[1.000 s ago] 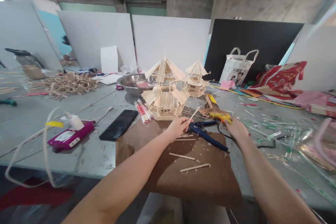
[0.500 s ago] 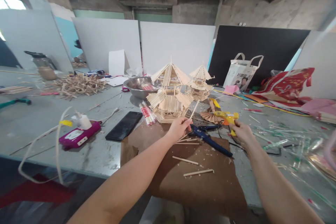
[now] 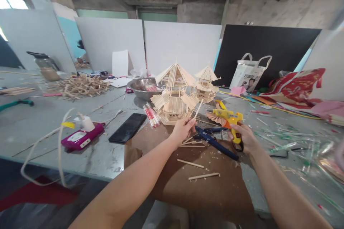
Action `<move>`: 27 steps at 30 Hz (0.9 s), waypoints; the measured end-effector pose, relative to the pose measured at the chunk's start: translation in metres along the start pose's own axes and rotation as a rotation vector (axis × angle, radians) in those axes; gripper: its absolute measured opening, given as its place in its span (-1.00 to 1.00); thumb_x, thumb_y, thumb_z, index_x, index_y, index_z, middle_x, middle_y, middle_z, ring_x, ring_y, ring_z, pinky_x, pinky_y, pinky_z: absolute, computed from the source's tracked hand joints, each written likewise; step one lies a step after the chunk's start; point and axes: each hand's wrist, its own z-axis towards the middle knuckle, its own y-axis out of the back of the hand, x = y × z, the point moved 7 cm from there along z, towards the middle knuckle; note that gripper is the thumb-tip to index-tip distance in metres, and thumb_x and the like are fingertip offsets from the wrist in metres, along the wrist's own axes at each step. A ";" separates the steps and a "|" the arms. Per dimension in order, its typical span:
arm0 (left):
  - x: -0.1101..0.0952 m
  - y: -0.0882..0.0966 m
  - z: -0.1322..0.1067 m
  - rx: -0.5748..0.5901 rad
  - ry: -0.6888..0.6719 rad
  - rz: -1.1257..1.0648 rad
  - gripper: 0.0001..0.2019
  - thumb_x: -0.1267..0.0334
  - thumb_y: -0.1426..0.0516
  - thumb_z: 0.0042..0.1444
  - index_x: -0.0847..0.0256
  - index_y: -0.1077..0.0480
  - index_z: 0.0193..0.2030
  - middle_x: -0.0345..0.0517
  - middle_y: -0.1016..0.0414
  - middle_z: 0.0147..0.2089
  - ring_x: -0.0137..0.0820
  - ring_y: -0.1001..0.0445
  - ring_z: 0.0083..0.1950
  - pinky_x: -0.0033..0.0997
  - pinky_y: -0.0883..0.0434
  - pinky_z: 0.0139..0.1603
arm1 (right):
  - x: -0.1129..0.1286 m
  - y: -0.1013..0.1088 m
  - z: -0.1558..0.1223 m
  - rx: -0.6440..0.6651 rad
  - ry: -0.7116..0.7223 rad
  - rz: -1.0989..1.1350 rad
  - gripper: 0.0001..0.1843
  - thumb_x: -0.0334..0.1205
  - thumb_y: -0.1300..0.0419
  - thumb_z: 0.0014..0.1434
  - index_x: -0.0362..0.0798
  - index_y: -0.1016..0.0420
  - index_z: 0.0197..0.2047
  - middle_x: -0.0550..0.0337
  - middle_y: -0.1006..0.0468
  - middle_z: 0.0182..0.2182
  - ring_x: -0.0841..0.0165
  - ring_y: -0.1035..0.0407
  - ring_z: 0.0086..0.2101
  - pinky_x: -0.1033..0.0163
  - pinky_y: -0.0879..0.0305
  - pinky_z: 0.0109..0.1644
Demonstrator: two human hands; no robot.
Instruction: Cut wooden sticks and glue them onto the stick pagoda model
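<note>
Between the fingertips of my left hand (image 3: 183, 130) is a thin wooden stick (image 3: 199, 108), slanting up to the right. It stands just in front of a two-tiered pavilion model (image 3: 176, 104) built of sticks. My right hand (image 3: 245, 136) is closed around the handle of a yellow glue gun (image 3: 227, 115), whose nozzle points left toward the stick. Below both hands lie blue-handled pliers (image 3: 215, 144). Several cut sticks (image 3: 190, 163) are scattered on a brown sheet (image 3: 172, 189). A smaller pavilion model (image 3: 206, 85) stands behind the first.
On the left are a black phone (image 3: 127, 128), a purple power strip (image 3: 82, 137) with a looping white cable, and a heap of sticks (image 3: 80, 87). A metal bowl (image 3: 141, 91) sits behind the model. Clear plastic wrappers (image 3: 303, 150) litter the right side.
My right hand has lifted the glue gun and brought its nozzle a little left, closer to the stick. My left hand has stayed nearly still, keeping hold of the stick.
</note>
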 end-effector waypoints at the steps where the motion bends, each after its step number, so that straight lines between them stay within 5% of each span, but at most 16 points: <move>1: 0.000 -0.001 0.000 0.007 0.003 0.002 -0.72 0.08 -0.01 -0.01 0.31 -0.27 -0.48 -0.31 -0.25 -0.68 -0.68 -0.04 -0.78 -0.60 0.06 -0.76 | -0.001 -0.007 -0.002 0.029 -0.007 -0.017 -0.77 -0.15 -0.19 -0.14 -0.05 -0.28 -0.40 0.39 -0.27 -0.81 0.50 -0.17 -0.77 0.41 -0.12 -0.70; 7: 0.001 -0.004 -0.001 0.021 0.030 -0.013 -0.72 0.09 -0.01 -0.01 0.30 -0.28 -0.48 -0.32 -0.26 -0.68 -0.68 -0.03 -0.80 -0.60 0.07 -0.77 | 0.002 -0.027 -0.012 0.046 -0.025 -0.068 -0.67 -0.21 -0.22 -0.21 -0.08 -0.35 -0.29 0.37 -0.35 -0.72 0.52 -0.17 -0.74 0.39 -0.14 -0.67; 13: -0.001 -0.005 -0.002 0.048 0.030 -0.069 -0.74 0.10 -0.03 -0.03 0.31 -0.29 -0.45 -0.30 -0.29 -0.66 -0.69 -0.04 -0.80 -0.61 0.09 -0.78 | 0.001 -0.024 -0.010 0.035 -0.002 -0.109 -0.74 -0.16 -0.23 -0.19 -0.12 -0.39 -0.40 0.36 -0.31 -0.76 0.53 -0.17 -0.74 0.41 -0.11 -0.67; 22: -0.065 0.056 0.017 -0.295 -0.158 -0.186 -0.78 0.16 -0.12 -0.12 0.32 -0.30 -0.50 -0.31 -0.25 -0.70 -0.68 -0.08 -0.80 -0.62 0.06 -0.78 | -0.009 -0.019 -0.007 0.041 -0.008 -0.138 -0.80 -0.13 -0.21 -0.14 -0.09 -0.40 -0.46 0.34 -0.29 -0.78 0.51 -0.16 -0.74 0.39 -0.10 -0.67; 27: -0.073 0.067 0.032 -0.360 -0.116 -0.292 -0.83 0.22 -0.13 -0.15 0.31 -0.29 -0.54 -0.33 -0.22 -0.73 -0.68 -0.04 -0.82 -0.61 0.09 -0.79 | -0.006 -0.022 -0.009 0.075 0.026 -0.154 -0.78 -0.13 -0.20 -0.12 -0.09 -0.42 -0.41 0.33 -0.28 -0.80 0.51 -0.15 -0.74 0.39 -0.10 -0.66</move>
